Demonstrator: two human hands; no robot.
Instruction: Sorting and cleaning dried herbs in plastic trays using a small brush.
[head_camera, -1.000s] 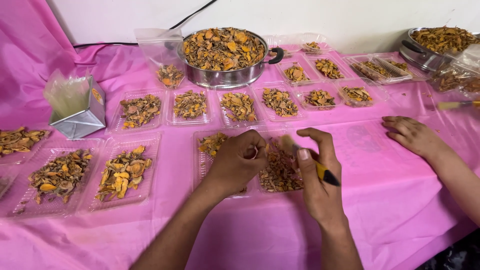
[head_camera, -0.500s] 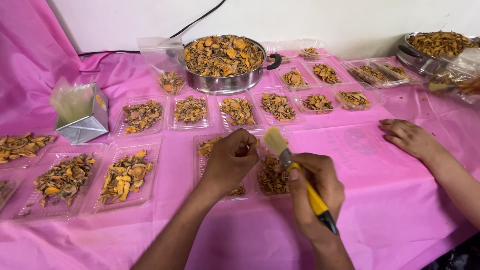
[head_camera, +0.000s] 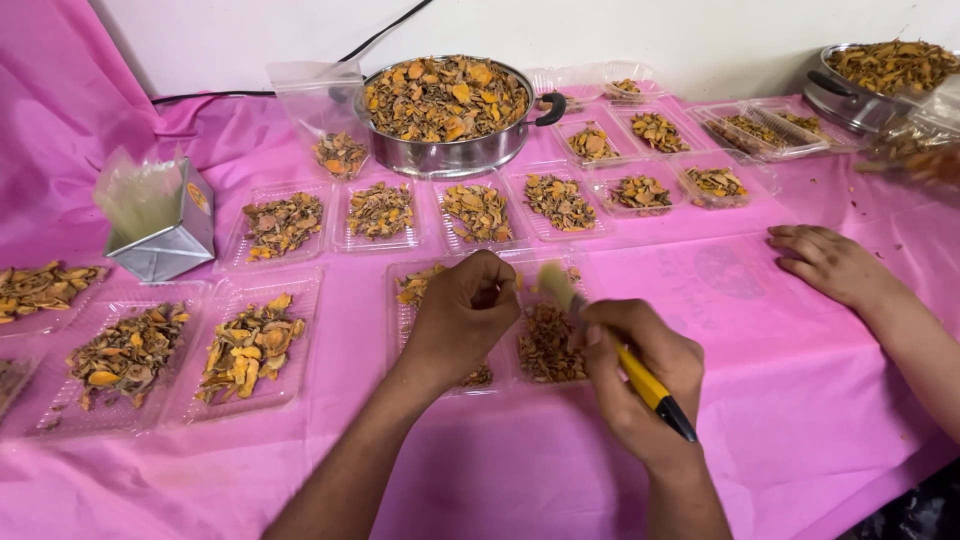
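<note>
My left hand (head_camera: 462, 315) is curled over a clear plastic tray (head_camera: 405, 310) of dried orange and brown slices, its fingers pinched together; what they hold is hidden. My right hand (head_camera: 640, 378) grips a yellow and black brush (head_camera: 650, 390), whose pale bristles point up and left toward my left hand. Below the bristles lies a second tray of darker dried pieces (head_camera: 548, 345). Both trays sit on a pink tablecloth (head_camera: 780, 400).
A steel pot (head_camera: 450, 150) heaped with dried slices stands at the back. Several filled clear trays lie in rows around it, and another pot (head_camera: 850, 95) sits far right. A foil bag box (head_camera: 160, 225) stands left. Another person's hand (head_camera: 830, 265) rests on the cloth at right.
My right hand turned the brush from pointing down at the tray to bristles-up near my left hand. My left hand stayed over the tray. The other person's hand barely moved.
</note>
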